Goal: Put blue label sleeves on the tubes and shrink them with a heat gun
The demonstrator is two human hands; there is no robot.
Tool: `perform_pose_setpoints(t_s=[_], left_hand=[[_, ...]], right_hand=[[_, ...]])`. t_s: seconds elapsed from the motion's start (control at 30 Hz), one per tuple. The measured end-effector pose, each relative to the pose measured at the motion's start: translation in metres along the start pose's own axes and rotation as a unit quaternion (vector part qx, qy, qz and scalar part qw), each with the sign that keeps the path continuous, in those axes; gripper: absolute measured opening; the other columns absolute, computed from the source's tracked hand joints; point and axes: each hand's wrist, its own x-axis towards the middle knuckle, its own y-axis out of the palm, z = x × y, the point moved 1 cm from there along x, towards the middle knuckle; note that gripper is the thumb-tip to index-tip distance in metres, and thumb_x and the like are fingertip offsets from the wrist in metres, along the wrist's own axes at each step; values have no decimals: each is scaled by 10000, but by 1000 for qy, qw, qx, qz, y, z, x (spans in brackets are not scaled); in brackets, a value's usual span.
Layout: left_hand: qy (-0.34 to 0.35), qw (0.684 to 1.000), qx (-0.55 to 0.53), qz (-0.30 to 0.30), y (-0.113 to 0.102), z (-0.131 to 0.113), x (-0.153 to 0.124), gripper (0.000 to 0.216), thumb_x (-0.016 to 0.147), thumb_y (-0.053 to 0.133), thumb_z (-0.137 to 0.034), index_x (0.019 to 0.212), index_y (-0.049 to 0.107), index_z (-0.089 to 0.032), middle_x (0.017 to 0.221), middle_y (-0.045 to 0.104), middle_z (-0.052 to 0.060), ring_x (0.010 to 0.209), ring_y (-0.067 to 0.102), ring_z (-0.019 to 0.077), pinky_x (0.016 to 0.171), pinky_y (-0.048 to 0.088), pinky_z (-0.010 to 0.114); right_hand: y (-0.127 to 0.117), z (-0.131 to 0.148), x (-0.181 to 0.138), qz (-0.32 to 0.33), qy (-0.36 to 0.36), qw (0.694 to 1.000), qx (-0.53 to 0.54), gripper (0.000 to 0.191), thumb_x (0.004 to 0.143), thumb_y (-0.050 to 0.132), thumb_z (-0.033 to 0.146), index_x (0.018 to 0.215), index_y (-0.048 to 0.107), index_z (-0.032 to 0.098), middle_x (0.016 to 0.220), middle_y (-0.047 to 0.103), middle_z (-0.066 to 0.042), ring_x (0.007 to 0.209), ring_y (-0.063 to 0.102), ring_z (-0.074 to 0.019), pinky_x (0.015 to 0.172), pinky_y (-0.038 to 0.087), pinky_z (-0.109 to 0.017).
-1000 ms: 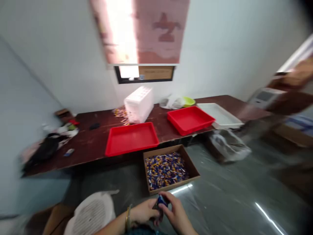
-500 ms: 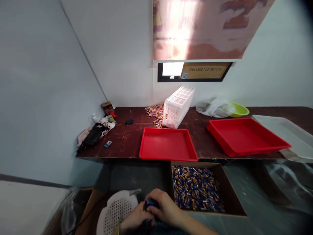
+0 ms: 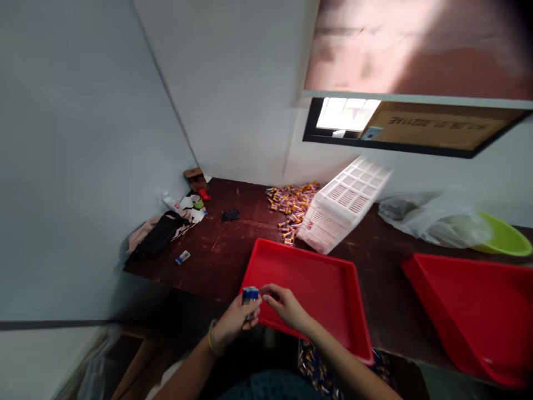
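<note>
My left hand (image 3: pixel 238 319) is closed around a small blue packet (image 3: pixel 250 294) with a pale top, held upright over the near left edge of a red tray (image 3: pixel 303 278). My right hand (image 3: pixel 286 306) is just to the packet's right, over the tray. Its thumb and forefinger are apart and point at the packet; blur hides whether the tips touch it. Under the tray, part of a box of small blue-and-yellow pieces (image 3: pixel 310 369) shows.
Pink-and-yellow pieces (image 3: pixel 291 206) lie beside a tilted white plastic basket (image 3: pixel 333 216). Another red tray (image 3: pixel 478 311), a plastic bag (image 3: pixel 437 219) and a green bowl (image 3: pixel 506 236) are at right. A black pouch (image 3: pixel 160 236) and a small blue-and-white packet (image 3: pixel 182 257) lie at left.
Both hands have risen from below the table edge to over the red tray. The right hand has come off the blue item, leaving it in my left hand. The view has tilted and shifted.
</note>
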Motion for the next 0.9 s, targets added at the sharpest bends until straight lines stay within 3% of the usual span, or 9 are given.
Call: perform_pose_setpoints(t_s=[0.17,0.3,0.4,0.53,0.6,0.63,0.73,0.8,0.9], left_hand=[[30,997,-46,-51,-30,-33,50,408,707,731,-496,837,558,-150,664,592,-2,488,520,76,401,282,177],[79,975,125,-163,-88,-27,112,382,766,610,-522,875,591,-157,692,629,31,594,621,158,542,493,273],[99,946,213,-223,-137,-15,177,355,755,568,-497,874,582,-163,733,629,52,656,641,208,653,542,379],[155,919,283,-224,-196,-12,290,291,733,544,-391,920,605,-175,1075,652,148,1026,637,302,965,458,514],[214,893,361,-163,-221,-17,354,298,738,540,-329,975,643,-181,1256,616,160,1190,572,306,1052,393,506],[248,863,422,-123,-232,-21,386,318,757,529,-309,1018,664,-186,1326,594,153,1253,534,300,1077,371,499],[314,726,611,-28,-262,-32,471,441,820,488,-319,1209,667,-215,1453,523,127,1370,428,299,1125,295,523],[318,665,675,-18,-278,-37,512,529,819,487,-349,1312,616,-208,1487,484,124,1396,390,308,1136,263,528],[333,626,703,-52,-292,-36,543,603,800,456,-318,1375,559,-166,1517,442,114,1419,352,286,1128,277,478]], right_hand=[[-13,-32,48,29,45,998,-28,259,888,565,338,1043,678,164,958,719,-70,826,644,-197,746,477,-289],[-1,-57,71,65,97,993,-32,251,871,567,313,1024,691,158,958,722,-76,835,649,-205,766,478,-297],[5,-80,89,95,135,985,-42,258,846,583,278,1042,713,171,967,734,-70,840,661,-208,755,480,-283],[-11,-119,146,109,178,976,-68,276,808,632,264,1058,734,205,920,746,-52,787,669,-196,694,479,-258],[-32,-135,196,72,193,976,-73,273,808,649,272,1058,736,203,920,745,-46,798,670,-190,699,486,-253],[-45,-141,225,40,201,976,-72,269,817,650,278,1060,733,197,926,744,-43,810,672,-186,708,493,-250],[-95,-154,324,-81,232,966,-83,238,852,630,264,1050,726,174,932,740,-27,839,677,-170,738,515,-242],[-138,-160,388,-155,252,949,-110,210,863,626,247,1033,729,177,970,738,-20,886,674,-165,792,517,-243],[-217,-167,461,-267,297,903,-161,221,880,628,284,1057,723,193,1027,731,-39,953,666,-187,846,516,-270]])
